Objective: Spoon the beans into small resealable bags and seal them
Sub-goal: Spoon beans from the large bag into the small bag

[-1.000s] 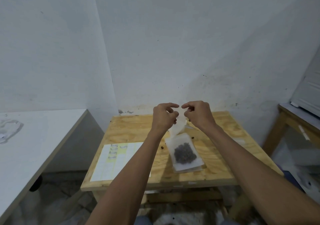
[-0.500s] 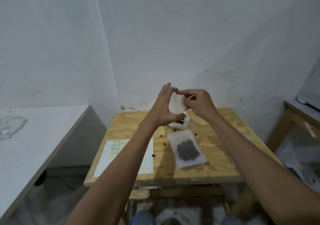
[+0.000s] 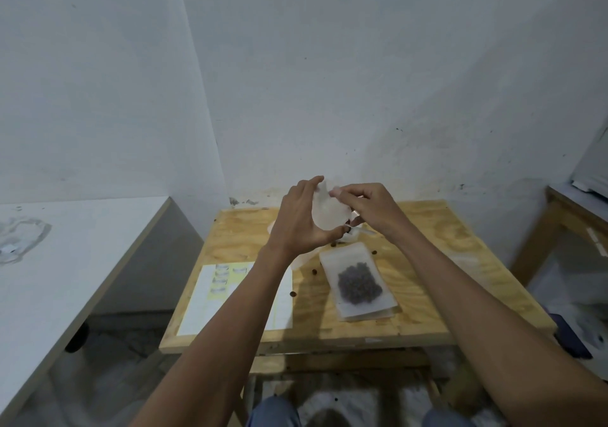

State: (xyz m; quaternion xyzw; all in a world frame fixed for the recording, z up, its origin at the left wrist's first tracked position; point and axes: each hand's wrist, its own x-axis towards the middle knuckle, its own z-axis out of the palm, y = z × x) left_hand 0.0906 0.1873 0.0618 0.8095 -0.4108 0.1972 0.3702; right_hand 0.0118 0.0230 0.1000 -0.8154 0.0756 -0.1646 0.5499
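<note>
Bare whitish walls meet in a corner behind a small plywood table (image 3: 427, 229), and a white counter (image 3: 65, 262) runs along the left. I hold both hands up over the far middle of the table with a small clear bag (image 3: 329, 214) between them. My left hand (image 3: 302, 222) curves round the bag's left side, thumb under its lower edge and fingers (image 3: 312, 183) over its top. My right hand (image 3: 368, 207) pinches the bag's upper right edge with curled fingers (image 3: 339, 192). Whether the bag has beans in it I cannot tell.

On the table near me, to the right of centre, a filled bag (image 3: 358, 283) lies flat on a stack of other bags, with dark beans (image 3: 360, 283) showing through it. A few loose beans (image 3: 314, 272) lie scattered around it. A white and yellow sheet (image 3: 210, 301) lies at the near left, partly under my left forearm. Something white sits just behind my hands, mostly hidden.
</note>
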